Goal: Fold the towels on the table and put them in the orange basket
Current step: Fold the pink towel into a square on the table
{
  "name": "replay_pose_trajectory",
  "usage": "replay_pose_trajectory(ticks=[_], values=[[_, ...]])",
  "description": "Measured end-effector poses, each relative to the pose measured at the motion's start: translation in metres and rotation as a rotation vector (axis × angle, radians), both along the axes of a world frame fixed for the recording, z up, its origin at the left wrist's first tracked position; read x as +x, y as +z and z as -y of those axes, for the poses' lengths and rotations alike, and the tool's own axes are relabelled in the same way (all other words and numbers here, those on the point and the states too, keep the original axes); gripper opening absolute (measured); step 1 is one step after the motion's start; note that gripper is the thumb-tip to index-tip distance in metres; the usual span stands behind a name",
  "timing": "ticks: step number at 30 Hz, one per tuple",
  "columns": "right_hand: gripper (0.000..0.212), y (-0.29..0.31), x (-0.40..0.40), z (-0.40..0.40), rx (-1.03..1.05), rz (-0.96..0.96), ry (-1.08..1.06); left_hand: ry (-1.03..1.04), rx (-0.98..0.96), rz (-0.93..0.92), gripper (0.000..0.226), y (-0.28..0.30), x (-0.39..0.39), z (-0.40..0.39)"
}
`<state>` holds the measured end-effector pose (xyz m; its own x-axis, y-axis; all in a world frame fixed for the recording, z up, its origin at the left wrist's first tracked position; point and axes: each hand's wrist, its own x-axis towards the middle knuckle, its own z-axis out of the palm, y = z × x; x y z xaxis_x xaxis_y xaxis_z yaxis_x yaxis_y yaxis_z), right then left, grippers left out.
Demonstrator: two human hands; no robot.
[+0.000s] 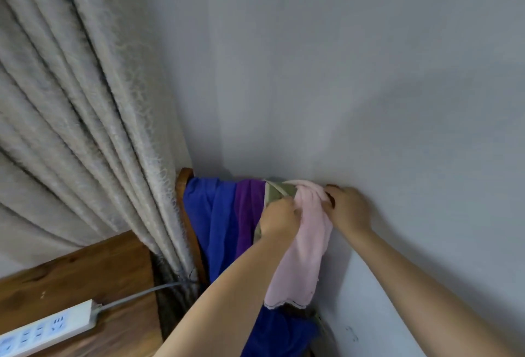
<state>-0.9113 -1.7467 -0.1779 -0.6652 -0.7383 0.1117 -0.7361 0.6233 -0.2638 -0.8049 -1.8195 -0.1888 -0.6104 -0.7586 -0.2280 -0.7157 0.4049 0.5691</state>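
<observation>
Nearest the camera, at the lower left, a white power strip [48, 331] lies on a wooden table [85, 271], its grey cable [142, 292] running off toward the curtain; no brand name or other writing on the strip can be read, only its socket slots. Two bare forearms reach up from the bottom edge toward a wooden rail [184, 209] that stands against the wall. The left hand [279, 219] has its fingers curled into the upper part of a pink towel [304, 248], gripping it. The right hand [348, 209] pinches the same towel's top from the other side, close against the wall. The pink towel hangs down between the two hands, its scalloped hem hanging free below. Beside it on the rail hang a blue towel [210, 220], a purple towel [247, 214] and an olive-green cloth [277, 192]. Farther back are the pleated beige curtain [71, 115] at left and the plain grey wall [341, 72].
</observation>
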Motion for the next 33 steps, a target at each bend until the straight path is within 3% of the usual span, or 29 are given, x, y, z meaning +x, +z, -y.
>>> replay_pose_trajectory(ticks=[3,8,14,18,25,33], values=[[0.028,-0.004,-0.005,-0.001,-0.024,0.014,0.057,0.137,-0.001,-0.088,0.027,-0.001,-0.009,0.000],[0.040,0.000,-0.006,-0.001,-0.168,0.135,0.038,0.113,0.120,-0.057,0.024,0.000,-0.016,0.009],[0.021,0.045,0.002,0.007,-0.478,0.322,-0.005,0.254,0.201,-0.501,0.022,0.050,0.007,0.012],[0.018,0.093,0.026,0.014,-0.687,0.344,0.033,0.350,0.173,-0.746,0.034,0.094,0.035,0.015],[0.022,0.164,0.133,0.026,-0.938,0.373,0.278,0.512,0.028,-1.102,0.030,0.160,0.139,0.010],[0.022,0.193,0.310,0.023,-0.967,0.413,0.540,0.714,-0.301,-1.106,0.030,0.186,0.345,-0.015]])
